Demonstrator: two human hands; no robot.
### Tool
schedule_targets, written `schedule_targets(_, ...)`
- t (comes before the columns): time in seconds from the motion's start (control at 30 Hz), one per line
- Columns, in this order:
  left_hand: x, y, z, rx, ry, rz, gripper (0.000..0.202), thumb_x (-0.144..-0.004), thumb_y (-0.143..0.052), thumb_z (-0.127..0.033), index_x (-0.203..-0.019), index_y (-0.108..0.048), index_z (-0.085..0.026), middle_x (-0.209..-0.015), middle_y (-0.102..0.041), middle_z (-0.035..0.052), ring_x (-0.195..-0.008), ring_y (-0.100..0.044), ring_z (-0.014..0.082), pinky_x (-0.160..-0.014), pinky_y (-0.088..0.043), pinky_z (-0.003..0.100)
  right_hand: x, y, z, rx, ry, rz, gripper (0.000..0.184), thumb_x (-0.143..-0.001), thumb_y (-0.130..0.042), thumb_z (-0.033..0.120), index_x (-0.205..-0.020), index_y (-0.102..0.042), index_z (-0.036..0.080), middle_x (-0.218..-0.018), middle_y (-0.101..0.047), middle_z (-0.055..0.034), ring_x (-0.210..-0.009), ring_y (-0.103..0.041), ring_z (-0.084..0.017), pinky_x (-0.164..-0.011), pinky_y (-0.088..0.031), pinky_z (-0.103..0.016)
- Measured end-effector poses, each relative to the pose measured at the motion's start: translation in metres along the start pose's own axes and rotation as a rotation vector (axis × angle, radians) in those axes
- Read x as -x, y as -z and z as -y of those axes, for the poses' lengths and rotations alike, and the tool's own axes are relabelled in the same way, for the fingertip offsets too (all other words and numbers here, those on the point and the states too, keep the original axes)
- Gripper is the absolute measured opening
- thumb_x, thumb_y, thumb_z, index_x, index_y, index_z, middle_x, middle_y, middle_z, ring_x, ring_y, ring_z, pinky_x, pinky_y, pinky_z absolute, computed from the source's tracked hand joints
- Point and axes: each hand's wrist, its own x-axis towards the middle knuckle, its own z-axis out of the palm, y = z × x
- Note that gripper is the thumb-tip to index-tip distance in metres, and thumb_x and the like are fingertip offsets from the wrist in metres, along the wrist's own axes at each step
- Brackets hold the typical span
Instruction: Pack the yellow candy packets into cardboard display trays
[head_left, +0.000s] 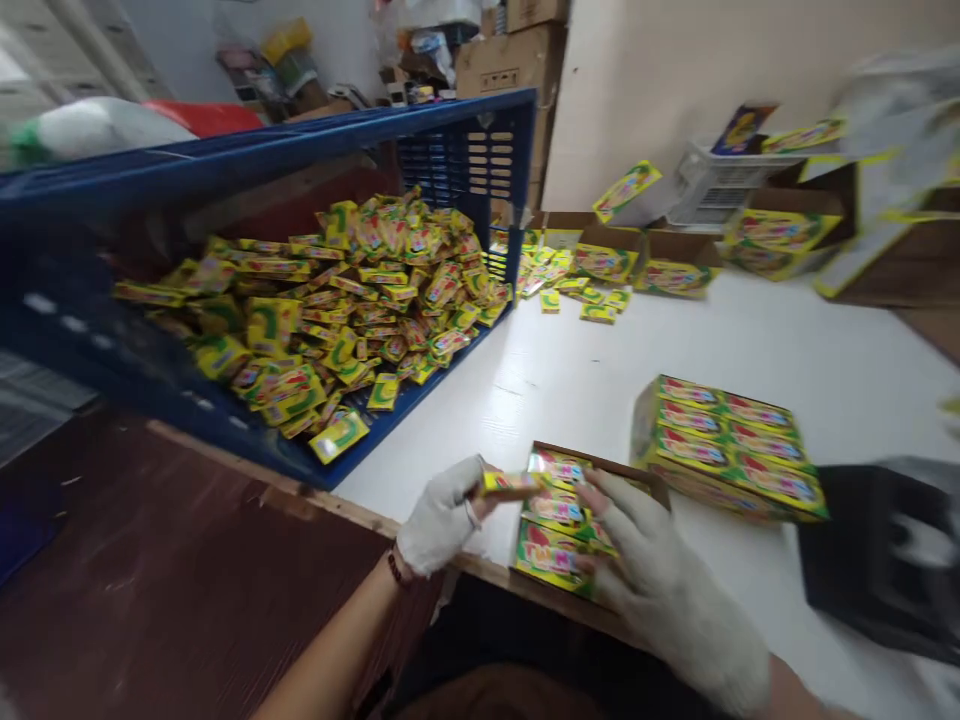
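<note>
Both my hands wear white gloves. My left hand (442, 515) pinches a small yellow-green packet (510, 483) at the table's front edge. My right hand (660, 575) lies with its fingers on the packets inside a small open carton (559, 520), pressing on a row of them. A filled display pack of the same packets (731, 445) lies just to the right of the carton. A tilted blue crate (300, 160) on the left holds a large heap of loose packets (337, 300).
The white table (600, 370) carries more loose packets (577, 285) and several printed cartons (675, 275) at the back. A white basket (720, 185) stands by the wall. A dark object (885, 560) sits at the right. Cardboard boxes (510, 60) are stacked behind the crate.
</note>
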Motion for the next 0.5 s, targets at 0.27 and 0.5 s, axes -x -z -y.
schedule_targets(0.27,-0.039,0.069,0.029,-0.796,0.066,-0.127,0.038,-0.080,-0.056,-0.036,-0.112,-0.060,-0.016,-0.120,-0.061,0.0164,-0.116,-0.055,0.0335,-0.098,-0.045,0.048,-0.019,0.033,-0.033,-0.018,-0.338,0.335,0.034,-0.092,-0.044,0.020,-0.122,-0.058,0.014,-0.109,-0.070,-0.0122,-0.096,-0.066,-0.022,-0.082,-0.051,-0.034)
schedule_targets(0.5,-0.025,0.155,0.095,-1.342,0.806,-0.143,0.030,-0.082,-0.048,-0.025,-0.110,-0.054,-0.016,-0.114,-0.062,0.0181,-0.108,-0.060,0.0389,-0.088,-0.042,0.053,-0.025,0.032,-0.044,0.350,-0.354,0.643,0.020,-0.094,-0.045,0.018,-0.095,-0.065,0.015,-0.093,-0.071,-0.0108,-0.082,-0.062,-0.021,-0.066,-0.033,-0.029)
